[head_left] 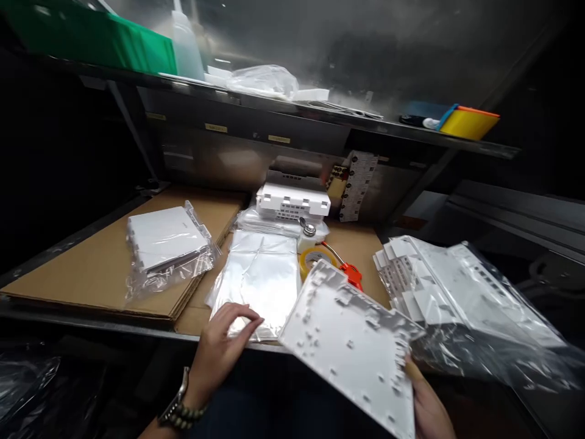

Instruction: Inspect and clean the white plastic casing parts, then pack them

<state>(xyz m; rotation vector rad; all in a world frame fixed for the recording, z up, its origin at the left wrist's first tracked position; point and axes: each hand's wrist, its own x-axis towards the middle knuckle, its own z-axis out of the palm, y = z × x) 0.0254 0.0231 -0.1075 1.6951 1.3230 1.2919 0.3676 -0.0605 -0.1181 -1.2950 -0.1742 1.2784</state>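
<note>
My left hand (223, 341) is over the near end of a stack of clear plastic bags (265, 268), thumb and forefinger pinched together at the film of the top bag. A wristwatch and a bead bracelet circle that wrist. My right hand (427, 399) grips a white plastic panel (351, 341) by its right edge. The panel is tilted, its ribbed side with small pegs and clips facing up, and it hangs past the table's front edge. Most of my right fingers are hidden behind it.
A bagged white panel (167, 238) lies on flat cardboard (91, 256) at left. Several bagged white panels (439, 280) are stacked at right. Behind are white parts (292, 201), a pump bottle (307, 238), yellow tape (315, 256) and a red-handled tool (351, 274). A shelf (274, 103) spans above.
</note>
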